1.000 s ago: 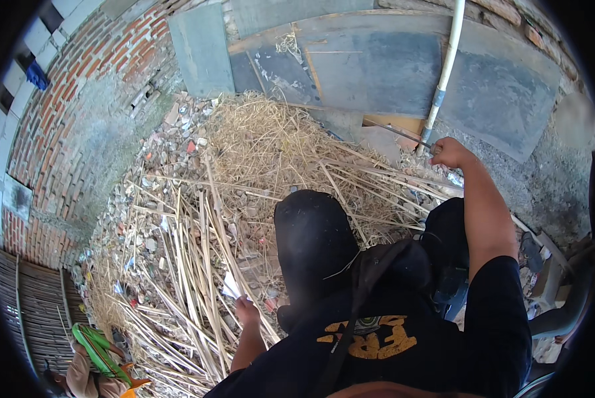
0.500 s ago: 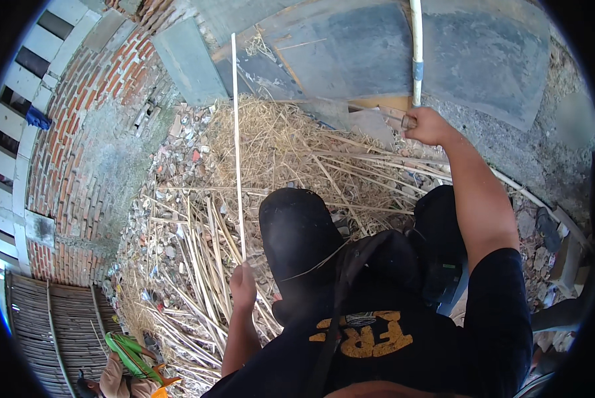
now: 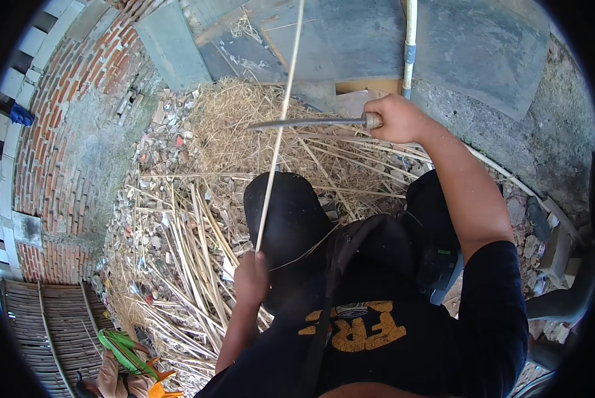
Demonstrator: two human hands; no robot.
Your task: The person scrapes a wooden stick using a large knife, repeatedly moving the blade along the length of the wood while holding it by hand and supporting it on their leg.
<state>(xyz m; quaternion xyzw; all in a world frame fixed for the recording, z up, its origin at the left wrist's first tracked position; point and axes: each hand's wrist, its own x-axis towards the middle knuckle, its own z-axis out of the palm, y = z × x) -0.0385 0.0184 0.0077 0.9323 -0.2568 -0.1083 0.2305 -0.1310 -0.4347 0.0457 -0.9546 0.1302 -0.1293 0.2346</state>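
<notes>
My left hand (image 3: 252, 277) is closed round the lower end of a long, pale bamboo strip (image 3: 274, 162), which slants up and away past my knee. In my right hand (image 3: 396, 119) is the short wooden handle of a long-bladed knife (image 3: 304, 123). Its dark blade points left and crosses the strip well above my left hand; whether it presses into the strip I cannot tell. Dry shavings (image 3: 234, 126) lie heaped beyond my knees.
Split bamboo strips (image 3: 195, 249) lie on the rubble to the left, with more strips (image 3: 357, 159) ahead. Grey boards (image 3: 350, 43) and a white pipe (image 3: 411, 33) stand at the far side. A brick wall (image 3: 52, 146) rises left. Another person (image 3: 122, 378) is at the lower left.
The strip has swung from nearly vertical to a rightward slant. My right hand has moved left and slightly up, bringing the blade across the strip. My left hand has shifted slightly right.
</notes>
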